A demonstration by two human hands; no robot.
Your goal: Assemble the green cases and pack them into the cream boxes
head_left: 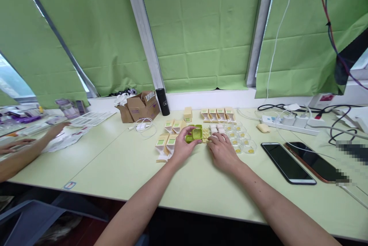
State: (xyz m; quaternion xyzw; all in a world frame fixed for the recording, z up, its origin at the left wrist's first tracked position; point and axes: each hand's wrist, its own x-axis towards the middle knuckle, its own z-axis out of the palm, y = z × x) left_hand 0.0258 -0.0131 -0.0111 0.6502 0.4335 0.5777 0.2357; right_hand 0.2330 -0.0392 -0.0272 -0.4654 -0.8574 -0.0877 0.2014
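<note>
My left hand is closed on a small green hinged plastic case, which stands open above the table. Right beside it, my right hand reaches down with curled fingers pressed together at small yellow pieces and white blocks. Whatever its fingertips pinch is hidden. To the right lie several clear plastic shells with yellow centres. On the left stand several cream cardboard boxes with green labels. Behind, a row of similar open cartons lines the table's back.
Two phones lie at the right, near a power strip with tangled cables. A black bottle and a brown cardboard box stand at the back. A white charger lies near them. Another person's arms work at the left.
</note>
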